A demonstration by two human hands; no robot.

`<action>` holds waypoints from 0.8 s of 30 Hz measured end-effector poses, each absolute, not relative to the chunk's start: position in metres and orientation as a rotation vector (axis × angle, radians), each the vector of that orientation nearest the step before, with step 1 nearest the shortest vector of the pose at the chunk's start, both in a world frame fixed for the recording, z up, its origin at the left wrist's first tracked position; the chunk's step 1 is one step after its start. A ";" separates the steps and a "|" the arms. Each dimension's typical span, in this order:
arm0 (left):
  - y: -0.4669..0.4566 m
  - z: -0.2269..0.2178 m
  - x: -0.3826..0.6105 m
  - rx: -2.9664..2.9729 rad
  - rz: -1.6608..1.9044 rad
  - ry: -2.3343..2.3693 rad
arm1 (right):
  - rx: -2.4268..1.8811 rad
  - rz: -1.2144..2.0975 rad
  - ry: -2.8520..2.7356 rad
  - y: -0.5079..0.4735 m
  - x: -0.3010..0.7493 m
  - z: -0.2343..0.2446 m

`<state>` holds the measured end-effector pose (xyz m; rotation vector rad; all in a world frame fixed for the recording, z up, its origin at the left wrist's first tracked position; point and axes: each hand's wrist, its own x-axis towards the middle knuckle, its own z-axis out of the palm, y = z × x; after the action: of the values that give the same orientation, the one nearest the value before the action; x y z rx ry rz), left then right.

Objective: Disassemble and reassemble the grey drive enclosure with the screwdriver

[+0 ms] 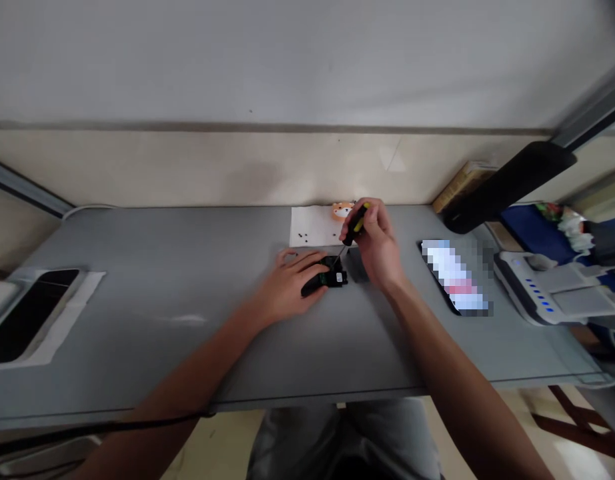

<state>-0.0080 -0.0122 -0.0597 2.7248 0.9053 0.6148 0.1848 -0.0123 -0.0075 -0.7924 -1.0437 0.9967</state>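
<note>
My right hand (375, 243) grips a screwdriver with a black and yellow handle (356, 225), and its thin shaft slants down to a small black electronic device (327, 279). My left hand (288, 281) lies over that device and holds it on the grey desktop (187, 353), with the fingers curled around its near side. A white paper sheet (307, 227) lies just beyond the hands, with several tiny black screws (302, 237) on it. A small dark flat piece (356, 265) lies under my right hand.
An orange cartoon-animal figure (341, 211) stands at the paper's far edge. To the right are a phone with a blurred screen (455, 277), a white device with blue lights (547, 293), a black lamp head (507, 187) and a book (462, 187). A dark-screened tablet (30, 313) lies at the left.
</note>
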 end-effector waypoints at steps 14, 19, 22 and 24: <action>-0.013 -0.058 -0.008 2.717 0.536 0.941 | -0.724 1.167 -0.862 -0.019 0.182 -0.007; -0.015 -0.054 -0.007 2.699 0.496 0.953 | -0.778 1.079 -0.911 -0.015 0.188 -0.011; -0.015 -0.052 -0.007 2.684 0.487 0.964 | -0.800 1.038 -1.010 -0.015 0.195 -0.010; -0.014 -0.052 -0.006 2.681 0.492 0.960 | -0.790 1.044 -1.058 -0.016 0.200 -0.009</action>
<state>-0.0061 -0.0143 -0.0517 2.6814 0.9601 0.4916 0.1997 -0.0155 -0.0089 -0.7902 -1.0581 1.0444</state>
